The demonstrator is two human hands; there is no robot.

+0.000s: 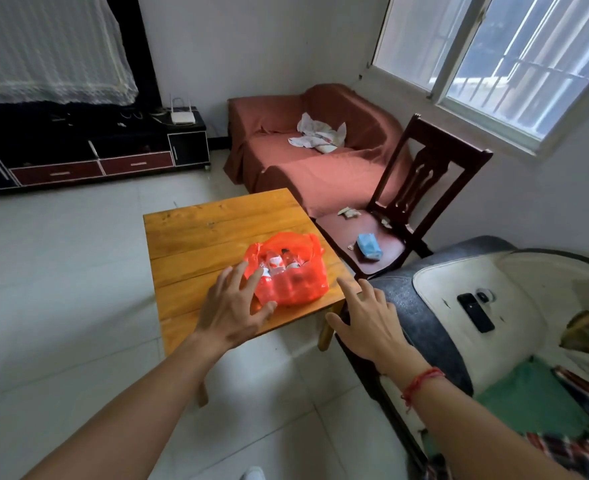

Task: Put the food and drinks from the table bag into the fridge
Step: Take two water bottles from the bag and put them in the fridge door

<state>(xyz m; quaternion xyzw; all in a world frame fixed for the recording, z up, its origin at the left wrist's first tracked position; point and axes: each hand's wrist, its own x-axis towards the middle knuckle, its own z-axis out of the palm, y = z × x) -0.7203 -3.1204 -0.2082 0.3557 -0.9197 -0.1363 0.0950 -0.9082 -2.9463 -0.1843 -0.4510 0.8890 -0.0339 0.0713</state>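
**Reaching for the red bag: take it from both sides**

From the head camera, the red plastic bag (293, 285) sits on the wooden table (196, 233), toward its near right corner. Its mouth gapes upward, and several bottles (275, 263) with red labels show inside. The left hand (232, 306) is stretched out with fingers spread and holds nothing. Its fingertips overlap the bag's left side, though I cannot tell whether they touch the plastic. The right hand (365, 322) is likewise spread and holds nothing. It hovers over the table's near right corner, just beside the bag but apart from it.

The step in hand looks like taking hold of the bag, so the task has barely begun. No fridge is in view.

The plastic is thin and slack, and the bottles lie loose, so squeezing the sides would probably let them roll or spill. It would be better to gather the rim or handles in one hand and support the bottom with the other. Keep the mouth upward and lift straight up. A dark chair (383, 237) stands close on the right, so swing the load clear of it.
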